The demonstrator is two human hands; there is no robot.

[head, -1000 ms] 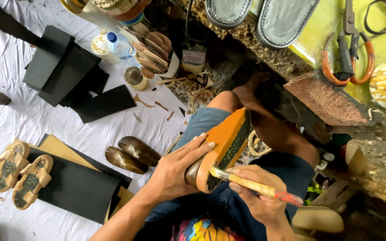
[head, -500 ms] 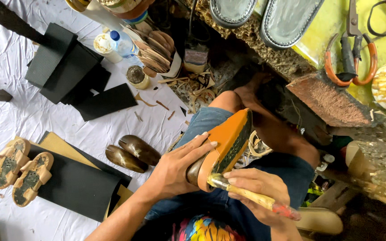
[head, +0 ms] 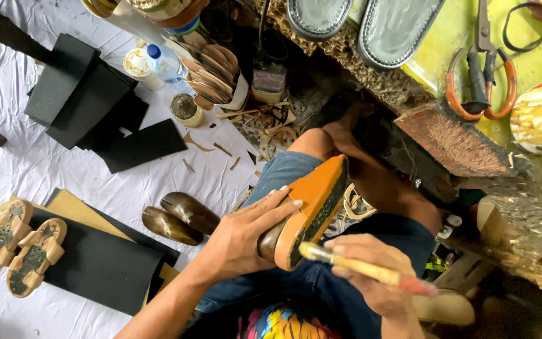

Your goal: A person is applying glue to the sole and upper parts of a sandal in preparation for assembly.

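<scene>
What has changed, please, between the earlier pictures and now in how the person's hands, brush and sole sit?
The right hand has slid the brush down along the orange sole to its lower tip. The left hand keeps gripping the sole, and nothing was let go.

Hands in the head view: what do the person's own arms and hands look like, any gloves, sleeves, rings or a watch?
Both are bare. The left hand has no glove and no ring that shows, and its forearm is uncovered up to the frame's edge, with no sleeve or watch in view. The right hand is likewise ungloved; its wrist shows no strap or band.
</scene>
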